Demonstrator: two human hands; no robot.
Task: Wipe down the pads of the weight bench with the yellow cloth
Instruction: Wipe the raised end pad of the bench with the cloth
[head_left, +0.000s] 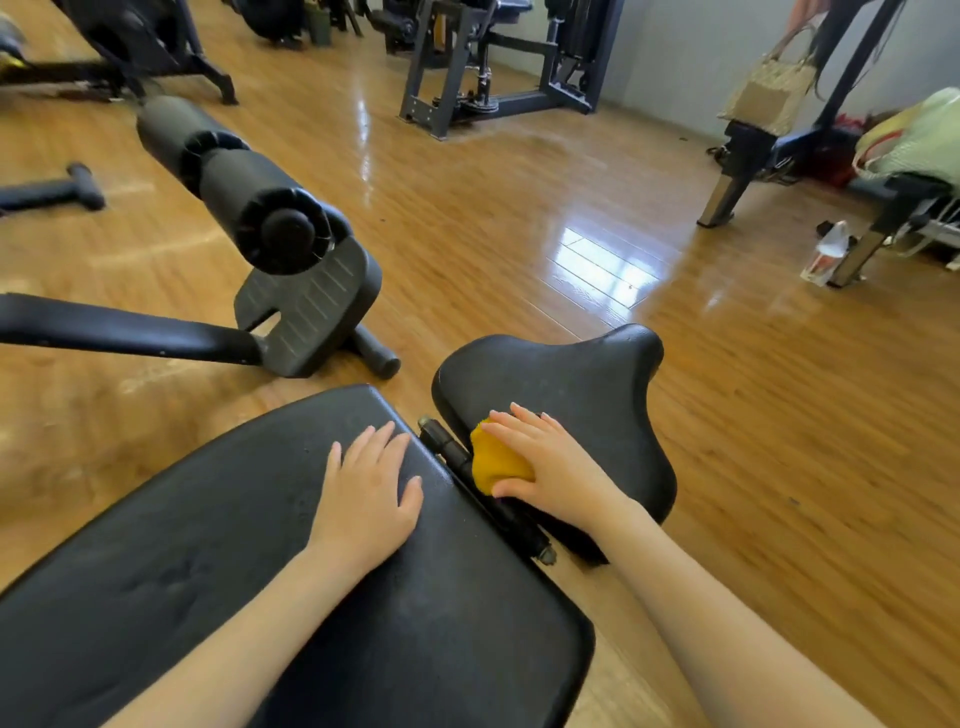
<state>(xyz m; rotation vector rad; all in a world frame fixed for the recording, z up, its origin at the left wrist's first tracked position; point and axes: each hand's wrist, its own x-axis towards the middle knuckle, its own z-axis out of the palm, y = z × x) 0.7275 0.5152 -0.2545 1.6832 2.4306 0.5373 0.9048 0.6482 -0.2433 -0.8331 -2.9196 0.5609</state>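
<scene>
Your right hand (545, 460) presses the yellow cloth (496, 462) flat-fingered onto the seat pad (571, 384); at its 9 o'clock, your left hand (371, 483) rests open on the back pad (208, 571).

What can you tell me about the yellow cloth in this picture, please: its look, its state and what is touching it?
The yellow cloth is a small mustard-yellow piece of soft fabric, bunched up rather than spread flat. It lies at the near edge of the smaller black seat pad, beside the dark hinge bar that sits between that pad and the long back pad. The right hand rests on it with its fingers fairly straight and covers much of it; only its left part shows. The left hand does not touch it.
</scene>
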